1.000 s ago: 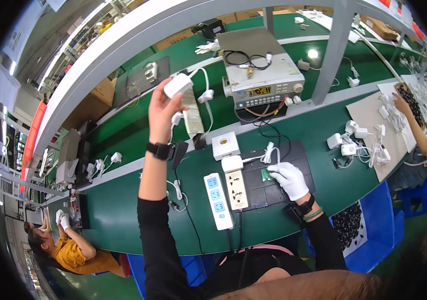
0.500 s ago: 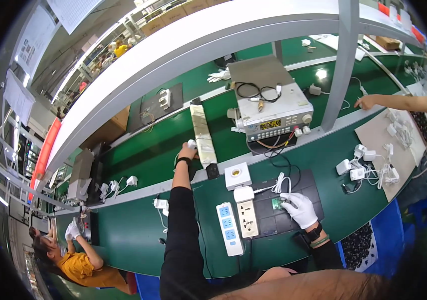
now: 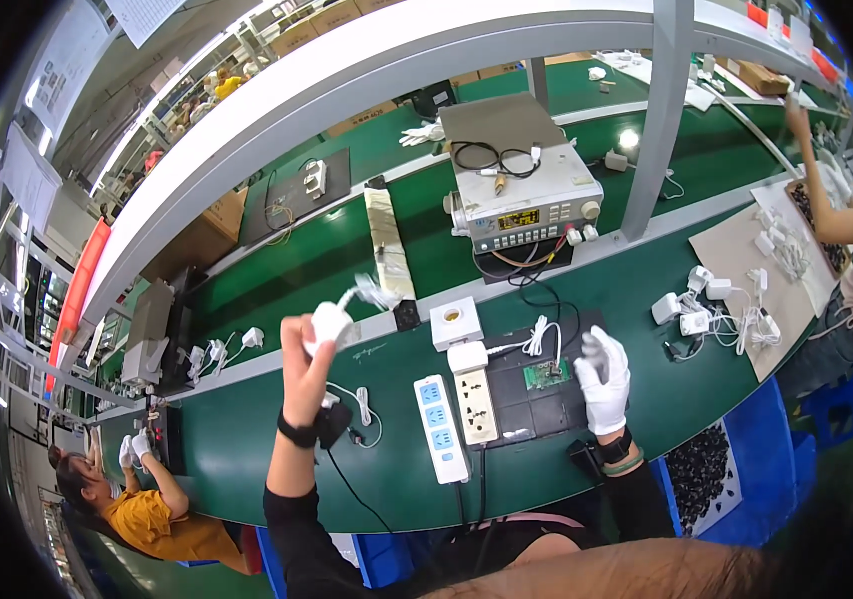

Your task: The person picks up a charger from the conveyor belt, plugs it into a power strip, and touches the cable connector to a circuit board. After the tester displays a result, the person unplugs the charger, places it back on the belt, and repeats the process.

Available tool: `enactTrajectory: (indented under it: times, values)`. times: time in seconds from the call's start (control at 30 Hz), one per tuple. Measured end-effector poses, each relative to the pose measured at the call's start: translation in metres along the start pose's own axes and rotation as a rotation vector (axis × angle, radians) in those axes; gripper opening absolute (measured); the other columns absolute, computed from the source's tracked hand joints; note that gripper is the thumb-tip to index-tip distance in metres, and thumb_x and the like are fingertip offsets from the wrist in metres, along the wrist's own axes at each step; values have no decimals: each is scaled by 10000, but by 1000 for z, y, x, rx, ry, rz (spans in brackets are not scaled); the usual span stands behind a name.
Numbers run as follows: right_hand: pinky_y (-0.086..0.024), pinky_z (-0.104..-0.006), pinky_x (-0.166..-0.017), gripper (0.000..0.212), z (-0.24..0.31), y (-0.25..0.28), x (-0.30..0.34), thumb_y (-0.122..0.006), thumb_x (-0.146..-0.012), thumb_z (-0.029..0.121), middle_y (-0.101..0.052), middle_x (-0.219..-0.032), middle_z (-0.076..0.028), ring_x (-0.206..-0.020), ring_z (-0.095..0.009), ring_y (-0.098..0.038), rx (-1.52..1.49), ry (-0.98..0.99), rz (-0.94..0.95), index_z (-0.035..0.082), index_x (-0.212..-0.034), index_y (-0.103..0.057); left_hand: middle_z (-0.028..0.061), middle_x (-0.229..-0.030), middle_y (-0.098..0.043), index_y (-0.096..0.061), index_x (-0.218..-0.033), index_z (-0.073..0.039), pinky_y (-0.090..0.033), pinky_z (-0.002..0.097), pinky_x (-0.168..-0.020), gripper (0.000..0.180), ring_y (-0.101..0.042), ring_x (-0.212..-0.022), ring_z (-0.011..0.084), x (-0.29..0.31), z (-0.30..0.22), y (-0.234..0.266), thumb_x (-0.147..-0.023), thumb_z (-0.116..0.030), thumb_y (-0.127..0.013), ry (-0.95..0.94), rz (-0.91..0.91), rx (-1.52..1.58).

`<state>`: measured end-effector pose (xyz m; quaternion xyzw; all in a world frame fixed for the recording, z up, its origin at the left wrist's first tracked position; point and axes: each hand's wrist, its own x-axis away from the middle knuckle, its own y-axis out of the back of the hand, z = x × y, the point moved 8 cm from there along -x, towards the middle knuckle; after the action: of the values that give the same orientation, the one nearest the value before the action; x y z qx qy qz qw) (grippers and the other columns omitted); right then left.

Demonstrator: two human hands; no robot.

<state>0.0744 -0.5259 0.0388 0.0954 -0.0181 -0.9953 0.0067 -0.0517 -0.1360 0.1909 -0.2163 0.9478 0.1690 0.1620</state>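
Note:
My bare left hand (image 3: 302,374) is raised above the left part of the bench, gripping a white power adapter (image 3: 330,325) whose pale cord is blurred by motion. My white-gloved right hand (image 3: 604,384) hovers with fingers parted and seems to hold nothing. Just left of it, a green circuit board (image 3: 546,375) lies on a black mat (image 3: 536,419). Another white adapter (image 3: 467,356) is plugged into the top of a cream power strip (image 3: 475,407); its white cable (image 3: 538,339) coils beside the board.
A power strip with blue sockets (image 3: 441,429) and a white socket box (image 3: 456,323) are close by. Behind stands a metering instrument (image 3: 526,205). White adapters (image 3: 694,304) pile up at right. Co-workers sit at left (image 3: 152,509) and right (image 3: 826,200).
My left hand has come back from the green belt toward me with the white adapter. My right hand has moved off the circuit board, its fingers opening. The right co-worker's arm has lifted.

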Motion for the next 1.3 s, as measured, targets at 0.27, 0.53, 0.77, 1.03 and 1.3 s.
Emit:
enactTrajectory:
  times: [0.27,0.53,0.77,1.03,1.3]
  values:
    - [-433,-342,-934,819,132,-97,74,-832,-689,384,-558,-1179,-103,-1088,-202,-549,-311,434,836,51,-1351,-483,132,-1130,-535,-428,-1168,-60,-443,252,-733,402,-548,-908,186,72,-76,-97,-850,-222,-611,-282,516,374]
    - [-475,-384,-592,160,30,-9,115,-672,-805,247,-612,-671,-69,-617,-262,-595,414,347,904,92,-787,-640,60,-1167,-554,-415,-1353,-29,-452,302,-869,513,-538,-1036,164,84,68,-134,-931,-295,-535,441,396,453]
    - [-437,-391,-570,67,50,36,80,-704,-728,247,-517,-632,-33,-625,-249,-546,1103,606,763,206,-761,-663,103,-1242,-552,-432,-1348,-79,-452,344,-923,456,-558,-1111,270,106,81,-163,-937,-249,-534,108,717,-224]
    - [-415,-355,-572,133,46,-15,16,-706,-719,250,-562,-691,14,-640,-216,-530,905,727,407,227,-845,-669,155,-1288,-527,-466,-1321,-76,-405,356,-993,451,-506,-1197,321,107,75,-169,-913,-236,-573,171,789,-310]
    - [-430,-373,-594,191,11,-48,5,-721,-735,235,-599,-709,-14,-685,-217,-565,1030,567,463,180,-917,-701,120,-1298,-523,-481,-1312,-53,-376,330,-1019,448,-505,-1208,260,115,98,-163,-888,-143,-594,242,614,-15]
